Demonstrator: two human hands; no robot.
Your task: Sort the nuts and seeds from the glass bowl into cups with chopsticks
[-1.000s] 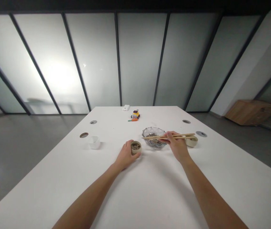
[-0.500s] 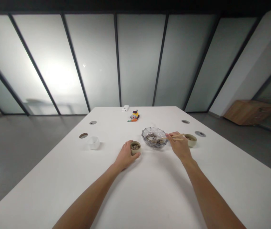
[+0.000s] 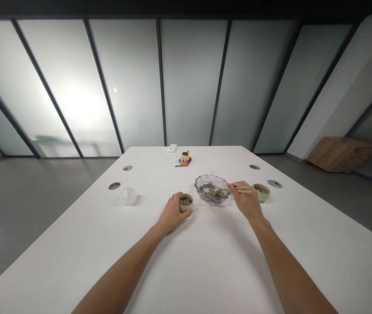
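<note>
My left hand (image 3: 173,212) is wrapped around a small beige cup (image 3: 186,208) standing on the white table; dark, dry pieces that look like sunflower seeds lie inside. In my right hand (image 3: 246,201) is a pair of wooden chopsticks (image 3: 243,189). Their tips reach left over the rim into a clear, scalloped glass bowl (image 3: 199,193), among more of the same dark bits. Whether the tips pinch a piece is too small to tell. Just beyond the right hand stands a second beige cup (image 3: 264,196), partly hidden by it, with some dark content.
A translucent white cup (image 3: 128,196) stands to the left. Farther back are a yellow toy car (image 3: 185,157), an orange carrot-like toy (image 3: 183,165) and a white box-like device (image 3: 172,148). Round cable holes (image 3: 114,186) line both sides of the table (image 3: 186,270).
The chopsticks have drawn closer together in my right hand, their tips still in the glass bowl. My left hand and the cup it holds stay in place.
</note>
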